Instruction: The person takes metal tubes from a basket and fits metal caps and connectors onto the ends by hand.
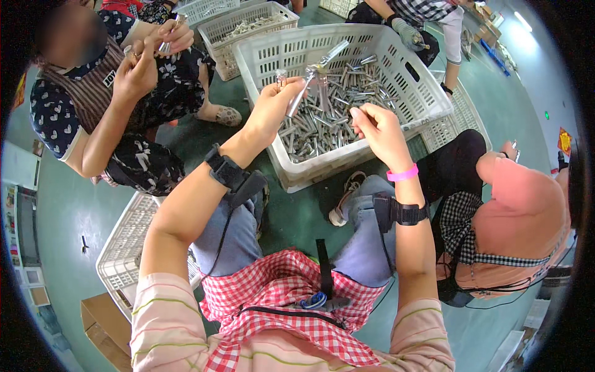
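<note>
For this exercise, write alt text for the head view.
A person's left hand holds a bundle of metal tubes over a white crate of similar tubes, while the right hand pinches a small piece. Co-workers sit around, on a green floor.

Both hands are up over the white plastic crate (414, 93), which is heaped with short metal tubes (322, 121). The left hand (273, 102) grips a small bundle of tubes (310, 84), tilted, ends pointing up and right. The right hand (378, 127) pinches one small piece at its fingertips, just beside that bundle. Across the green floor (297, 217), another person's hands (152, 53) work a tube too, with a second crate (248, 28) behind.
</note>
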Demonstrator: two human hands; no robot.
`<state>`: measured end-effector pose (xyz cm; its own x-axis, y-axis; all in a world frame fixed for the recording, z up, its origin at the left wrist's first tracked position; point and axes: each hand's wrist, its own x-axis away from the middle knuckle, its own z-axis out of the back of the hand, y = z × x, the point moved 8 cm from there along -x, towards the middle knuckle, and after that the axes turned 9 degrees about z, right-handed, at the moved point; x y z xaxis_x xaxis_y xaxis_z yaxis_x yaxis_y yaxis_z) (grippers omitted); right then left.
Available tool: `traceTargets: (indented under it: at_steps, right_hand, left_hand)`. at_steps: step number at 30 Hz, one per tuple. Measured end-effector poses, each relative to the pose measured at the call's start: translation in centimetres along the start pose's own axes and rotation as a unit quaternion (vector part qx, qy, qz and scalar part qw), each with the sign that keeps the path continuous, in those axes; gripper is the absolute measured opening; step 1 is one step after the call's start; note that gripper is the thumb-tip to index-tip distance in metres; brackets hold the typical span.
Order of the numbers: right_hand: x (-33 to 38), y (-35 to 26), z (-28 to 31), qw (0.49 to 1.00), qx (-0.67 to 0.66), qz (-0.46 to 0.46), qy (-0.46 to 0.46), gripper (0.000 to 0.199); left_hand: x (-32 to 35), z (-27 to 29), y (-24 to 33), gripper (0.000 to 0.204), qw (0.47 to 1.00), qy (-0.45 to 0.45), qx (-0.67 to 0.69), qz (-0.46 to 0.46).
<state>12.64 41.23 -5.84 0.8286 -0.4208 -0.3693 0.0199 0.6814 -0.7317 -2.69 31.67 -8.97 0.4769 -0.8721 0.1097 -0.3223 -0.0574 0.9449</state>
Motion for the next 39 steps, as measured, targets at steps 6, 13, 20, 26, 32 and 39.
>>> traceTargets:
  at_steps: [6,13,20,26,32,39]
  right_hand:
    - [0.8,-1.3,-1.9,0.988,-0.153,0.015,0.021,0.038]
    - [0.6,-1.4,-2.6,0.959,-0.281,-0.025,-0.016,0.033]
    - [0.8,-1.0,-1.2,0.944,-0.322,-0.055,0.042,0.025]
    - [1.6,-2.0,-0.5,0.888,-0.447,-0.06,0.094,0.018]
    - [1.6,-3.0,-0.4,0.895,-0.415,-0.043,0.161,0.032]
    - [1.7,-2.8,-0.4,0.891,-0.431,-0.024,0.142,0.019]
  left_hand:
    - [1.7,-3.4,0.3,0.03,0.989,-0.075,-0.108,-0.061]
    - [3.2,-5.5,1.1,0.022,0.959,-0.059,-0.256,-0.104]
    - [4.6,-4.5,5.4,0.018,0.894,0.016,-0.315,-0.319]
    - [4.4,-5.4,3.7,0.02,0.896,-0.019,-0.376,-0.238]
    - [5.6,-6.1,2.7,0.024,0.929,-0.042,-0.312,-0.193]
    - [6.4,-7.0,4.0,0.017,0.883,-0.056,-0.318,-0.34]
